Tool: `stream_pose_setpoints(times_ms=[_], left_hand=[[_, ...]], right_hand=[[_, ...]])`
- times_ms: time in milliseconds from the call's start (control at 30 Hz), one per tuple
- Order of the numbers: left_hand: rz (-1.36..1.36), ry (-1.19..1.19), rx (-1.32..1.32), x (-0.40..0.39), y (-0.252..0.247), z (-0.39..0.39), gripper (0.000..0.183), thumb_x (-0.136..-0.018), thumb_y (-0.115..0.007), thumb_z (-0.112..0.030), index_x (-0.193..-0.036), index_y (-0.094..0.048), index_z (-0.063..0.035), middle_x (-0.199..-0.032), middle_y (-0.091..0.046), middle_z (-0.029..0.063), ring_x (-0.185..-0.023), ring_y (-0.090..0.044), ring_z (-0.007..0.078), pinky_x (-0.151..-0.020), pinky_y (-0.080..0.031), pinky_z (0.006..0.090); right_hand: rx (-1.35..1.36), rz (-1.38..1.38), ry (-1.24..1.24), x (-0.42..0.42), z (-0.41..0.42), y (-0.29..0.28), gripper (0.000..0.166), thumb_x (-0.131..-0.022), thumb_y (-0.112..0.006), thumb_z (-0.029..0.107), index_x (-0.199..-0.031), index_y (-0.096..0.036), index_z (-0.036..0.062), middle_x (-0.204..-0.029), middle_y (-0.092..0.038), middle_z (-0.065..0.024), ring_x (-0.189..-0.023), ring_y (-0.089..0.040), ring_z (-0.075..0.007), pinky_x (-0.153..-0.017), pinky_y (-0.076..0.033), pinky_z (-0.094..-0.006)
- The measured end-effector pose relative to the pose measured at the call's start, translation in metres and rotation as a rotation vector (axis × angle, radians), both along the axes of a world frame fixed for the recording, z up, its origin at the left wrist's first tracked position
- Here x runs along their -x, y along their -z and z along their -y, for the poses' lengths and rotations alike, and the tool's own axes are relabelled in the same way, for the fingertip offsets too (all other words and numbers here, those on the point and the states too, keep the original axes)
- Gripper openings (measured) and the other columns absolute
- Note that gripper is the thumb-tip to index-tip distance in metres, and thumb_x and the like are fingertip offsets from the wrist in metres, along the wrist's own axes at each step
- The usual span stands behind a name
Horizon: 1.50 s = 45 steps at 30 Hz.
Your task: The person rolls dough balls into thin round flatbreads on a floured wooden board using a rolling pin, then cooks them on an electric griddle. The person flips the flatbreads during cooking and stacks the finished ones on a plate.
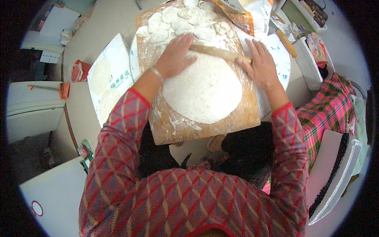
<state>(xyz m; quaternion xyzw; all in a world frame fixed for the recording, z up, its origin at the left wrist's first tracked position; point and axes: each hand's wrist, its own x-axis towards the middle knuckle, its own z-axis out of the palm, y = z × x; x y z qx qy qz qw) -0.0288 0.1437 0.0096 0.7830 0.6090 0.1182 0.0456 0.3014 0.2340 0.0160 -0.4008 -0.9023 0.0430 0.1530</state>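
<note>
A wooden rolling pin (pixel 217 52) lies across the far part of a large, round, floured dough sheet (pixel 204 91). My left hand (pixel 177 56), with a bangle at the wrist, is on the pin's left end, which passes between thumb and fingers. At the pin's right end is my right hand (pixel 260 63), thumb over the wood and fingers stretched forward. Both hands are slightly blurred. Under the dough is a floured wooden board (pixel 237 127). Several flattened pieces of dough (pixel 183 28) lie close together at its far end, beyond my left fingertips.
Right of the board, a wooden-handled tool (pixel 285 43) lies near an orange-and-white bag (pixel 245 19). A white foam lid (pixel 102 68) dusted with flour is on the left. Farther left stands a red bucket (pixel 80 71). Pink plaid cloth (pixel 322 106) hangs by my right arm.
</note>
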Motion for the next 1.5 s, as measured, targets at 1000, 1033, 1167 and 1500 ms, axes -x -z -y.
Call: stream_pose_setpoints(times_ms=[1000, 1033, 1167, 1500], left_hand=[[-0.008, 0.253, 0.018, -0.049, -0.005, -0.006, 0.075, -0.101, -0.053, -0.047, -0.156, -0.03, -0.0003, -0.161, -0.032, 0.0222, -0.151, -0.025, 0.0385, -0.125, -0.019, 0.0481], [0.009, 0.252, -0.019, -0.053, -0.004, -0.029, 0.076, -0.101, -0.054, -0.047, -0.156, -0.03, -0.0003, -0.161, -0.032, 0.0222, -0.152, -0.025, 0.0383, -0.125, -0.019, 0.0482], [0.061, 0.209, 0.028, -0.048, 0.006, -0.021, 0.078, -0.099, -0.058, -0.048, -0.155, -0.033, -0.0012, -0.16, -0.034, 0.0221, -0.151, -0.027, 0.0367, -0.125, -0.021, 0.0477], [0.057, 0.149, -0.076, -0.058, 0.007, -0.028, 0.078, -0.101, -0.05, -0.054, -0.155, -0.033, 0.0007, -0.162, -0.032, 0.0201, -0.153, -0.024, 0.0338, -0.126, -0.018, 0.045]], right_hand=[[0.107, -0.131, 0.108, -0.064, 0.093, -0.009, 0.071, -0.094, -0.064, 0.049, -0.145, -0.047, 0.0032, -0.144, -0.05, -0.0259, -0.136, -0.045, -0.0448, -0.112, -0.038, -0.0539], [-0.005, -0.091, 0.138, -0.069, 0.071, -0.006, 0.07, -0.095, -0.063, 0.049, -0.144, -0.048, 0.0018, -0.143, -0.05, -0.0257, -0.135, -0.046, -0.0448, -0.111, -0.039, -0.0536], [0.003, -0.012, 0.087, -0.067, 0.07, -0.014, 0.07, -0.096, -0.061, 0.047, -0.148, -0.045, 0.003, -0.144, -0.05, -0.0256, -0.136, -0.044, -0.044, -0.112, -0.037, -0.0526], [0.127, 0.042, -0.005, -0.064, 0.058, -0.015, 0.045, -0.091, -0.07, 0.022, -0.122, -0.055, -0.0062, -0.13, -0.058, -0.0263, -0.121, -0.056, -0.0439, -0.103, -0.048, -0.0504]])
